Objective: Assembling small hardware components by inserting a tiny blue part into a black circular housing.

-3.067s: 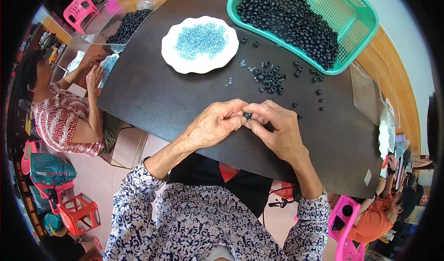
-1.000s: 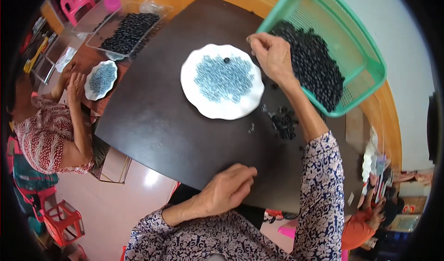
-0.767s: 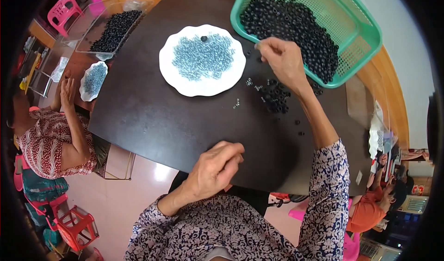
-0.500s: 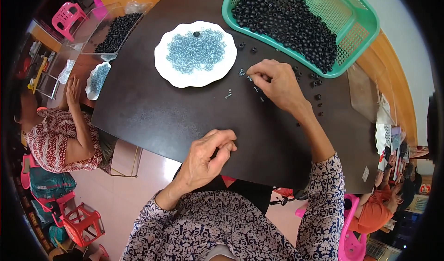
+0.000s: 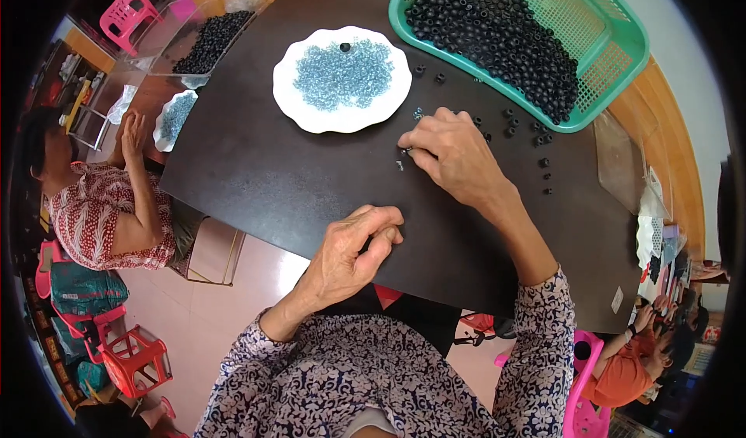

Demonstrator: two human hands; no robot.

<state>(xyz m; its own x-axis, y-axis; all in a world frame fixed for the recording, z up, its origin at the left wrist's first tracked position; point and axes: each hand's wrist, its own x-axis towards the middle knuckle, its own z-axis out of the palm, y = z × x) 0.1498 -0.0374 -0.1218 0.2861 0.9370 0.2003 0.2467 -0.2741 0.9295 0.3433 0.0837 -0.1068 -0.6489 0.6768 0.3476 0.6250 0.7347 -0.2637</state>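
Observation:
My left hand [image 5: 353, 252] hovers by the table's front edge, closed, thumb against curled fingers; what lies inside is hidden. Farther out, my right hand [image 5: 458, 158] is low over the dark table [image 5: 264, 197] in a pinch, a tiny piece too small to name at its fingertips. Just beside those fingertips lie a few small clear pieces [image 5: 400, 165], with others [image 5: 418, 114] slightly farther away. A white wavy-rimmed plate [image 5: 291, 110] holds a heap of small pale-blue clear pieces [image 5: 342, 73], with one round black part [image 5: 345, 47] on top.
At the far right stands a green mesh basket [image 5: 633, 57] full of small black hollow parts [image 5: 497, 46]. Several loose black parts [image 5: 542, 139] lie right of my right hand. A co-worker [image 5: 109, 213] sits at left near a clear bin [image 5: 163, 61]; another person [image 5: 625, 368] is at right.
My right hand has moved slightly left and nearer, onto the small clear pieces in front of the plate. My left hand stays closed in nearly the same place. The whole view has shifted slightly.

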